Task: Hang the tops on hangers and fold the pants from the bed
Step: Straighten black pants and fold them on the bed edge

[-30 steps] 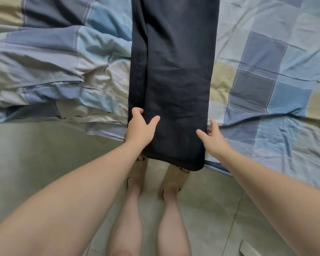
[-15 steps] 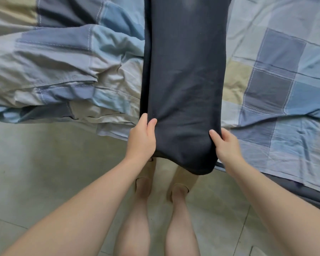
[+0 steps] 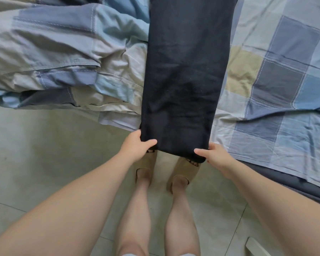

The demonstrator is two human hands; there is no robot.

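Your left hand [image 3: 135, 147] and right hand [image 3: 215, 156] each pinch a lower corner of the long dark navy fabric pants [image 3: 185, 80], which overhang the near edge of the plaid-sheeted bed [image 3: 277, 74].

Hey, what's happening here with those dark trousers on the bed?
A person stands at the edge of the bed, handling a pair of dark pants. They lie stretched out lengthwise on the checked sheet, beside a rumpled duvet, with the near end hanging over the bed's edge. The left hand and the right hand each pinch one corner of that end.
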